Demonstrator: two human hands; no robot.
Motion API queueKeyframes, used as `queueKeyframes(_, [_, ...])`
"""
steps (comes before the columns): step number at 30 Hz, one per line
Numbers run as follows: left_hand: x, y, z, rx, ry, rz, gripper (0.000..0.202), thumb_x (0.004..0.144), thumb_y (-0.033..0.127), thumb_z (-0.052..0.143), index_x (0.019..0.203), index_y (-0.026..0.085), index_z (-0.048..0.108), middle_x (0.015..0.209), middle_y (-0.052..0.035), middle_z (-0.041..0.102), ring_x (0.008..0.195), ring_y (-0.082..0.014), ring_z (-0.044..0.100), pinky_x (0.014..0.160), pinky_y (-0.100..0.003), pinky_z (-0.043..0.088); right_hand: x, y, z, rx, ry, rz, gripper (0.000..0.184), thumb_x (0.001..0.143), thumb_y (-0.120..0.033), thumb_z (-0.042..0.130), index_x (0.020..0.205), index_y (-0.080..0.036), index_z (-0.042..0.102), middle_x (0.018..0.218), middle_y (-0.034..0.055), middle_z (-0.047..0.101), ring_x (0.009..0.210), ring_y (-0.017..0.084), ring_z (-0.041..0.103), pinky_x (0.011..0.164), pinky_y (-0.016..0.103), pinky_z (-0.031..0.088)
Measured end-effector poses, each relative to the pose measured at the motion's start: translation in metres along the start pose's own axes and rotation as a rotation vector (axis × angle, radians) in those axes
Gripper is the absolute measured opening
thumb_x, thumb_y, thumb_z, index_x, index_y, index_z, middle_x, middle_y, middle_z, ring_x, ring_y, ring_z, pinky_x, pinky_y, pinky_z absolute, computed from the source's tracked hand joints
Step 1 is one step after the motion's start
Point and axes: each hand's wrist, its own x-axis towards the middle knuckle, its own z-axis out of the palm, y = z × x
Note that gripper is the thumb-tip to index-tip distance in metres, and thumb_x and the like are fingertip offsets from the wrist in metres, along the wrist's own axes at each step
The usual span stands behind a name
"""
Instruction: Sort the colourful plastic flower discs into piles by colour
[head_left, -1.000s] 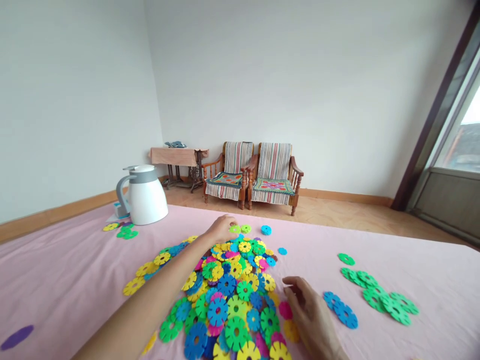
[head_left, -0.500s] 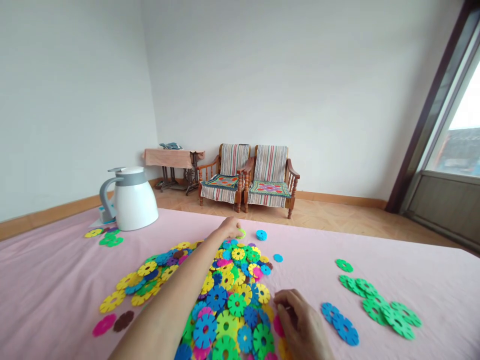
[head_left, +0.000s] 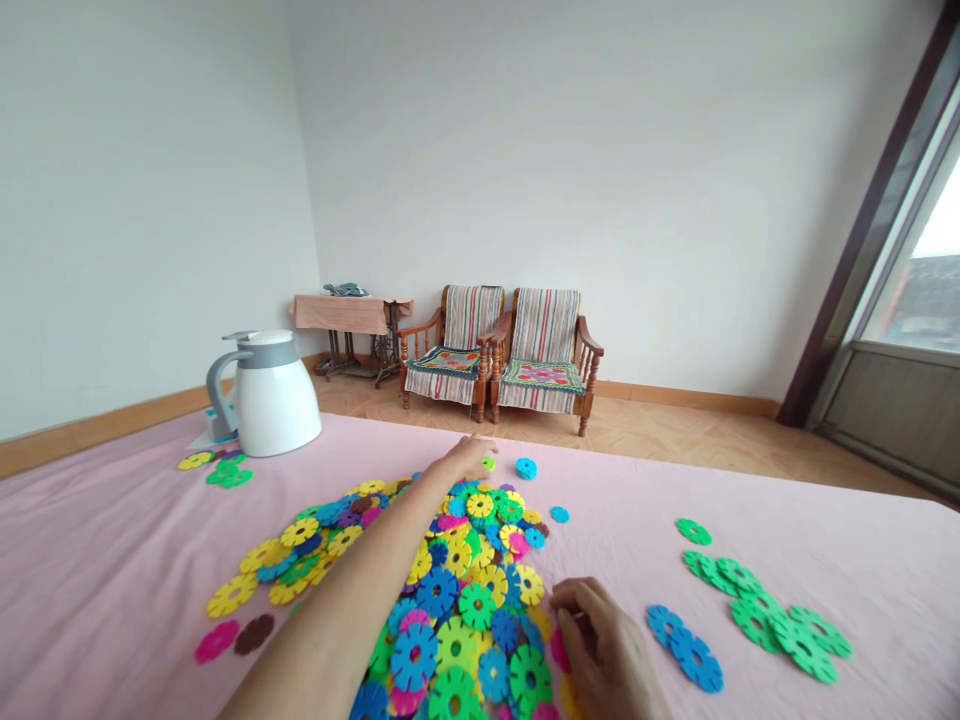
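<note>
Beyond the multicoloured notched plastic-disc heap, the left hand meets a round lime disc, grip unclear; its forearm hides part. Right hand beside heap, loosely uncurled; rounded white-grey jug left.

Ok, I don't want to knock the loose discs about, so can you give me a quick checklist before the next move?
1. Left hand at the light-green disc beyond the mixed pile: ok.
2. Firm grip on that disc: cannot tell; the fingers hide the contact.
3. Right hand not touching the pile: cannot tell; it is at the pile's right edge, partly covering a pink disc.
4. Green discs at the right apart from the two overlapping blue discs: ok.
5. Pile all one colour: not ok; yellow, blue, green and pink are mixed.
6. White jug upright and away from both hands: ok.
</note>
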Motion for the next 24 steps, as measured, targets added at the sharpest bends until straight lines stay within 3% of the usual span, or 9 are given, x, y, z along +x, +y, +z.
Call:
queueKeyframes(7, [0.000, 0.007, 0.006, 0.141, -0.063, 0.030, 0.028, 0.090, 0.030, 0.052, 0.114, 0.017, 0.054, 0.117, -0.0083, 0.056, 0.098, -0.0200, 0.058, 0.083, -0.040, 0.050, 0.000, 0.002, 0.000, -0.006, -0.007, -0.004, 0.029, 0.085, -0.040, 0.044, 0.074, -0.020, 0.062, 0.077, 0.0050, 0.063, 0.065, 0.015, 0.059, 0.060, 0.023, 0.046])
queueKeyframes(15, [0.007, 0.006, 0.010, 0.155, -0.073, 0.012, 0.027, 0.090, 0.030, 0.052, 0.114, 0.017, 0.054, 0.116, -0.0080, 0.056, 0.098, -0.0197, 0.058, 0.082, -0.039, 0.050, 0.000, 0.001, 0.000, -0.002, 0.002, -0.012, 0.027, 0.084, -0.037, 0.045, 0.073, -0.020, 0.062, 0.076, 0.0044, 0.063, 0.065, 0.015, 0.058, 0.060, 0.022, 0.044])
queueKeyframes(20, [0.000, 0.010, 0.005, 0.123, -0.011, 0.010, 0.029, 0.090, 0.031, 0.052, 0.114, 0.016, 0.054, 0.116, -0.0081, 0.056, 0.098, -0.0199, 0.058, 0.082, -0.041, 0.050, -0.001, 0.001, 0.001, -0.004, 0.003, -0.020, 0.024, 0.084, -0.032, 0.044, 0.073, -0.020, 0.062, 0.076, 0.0039, 0.062, 0.067, 0.015, 0.058, 0.062, 0.022, 0.043])
queueKeyframes(24, [-0.014, 0.027, -0.005, 0.093, 0.107, 0.054, 0.027, 0.086, 0.027, 0.055, 0.110, 0.015, 0.058, 0.114, -0.0100, 0.058, 0.106, -0.0241, 0.054, 0.091, -0.043, 0.043, -0.001, 0.003, 0.001, -0.013, -0.006, -0.004, 0.023, 0.084, -0.030, 0.044, 0.074, -0.019, 0.061, 0.077, 0.0037, 0.061, 0.067, 0.015, 0.057, 0.062, 0.023, 0.043])
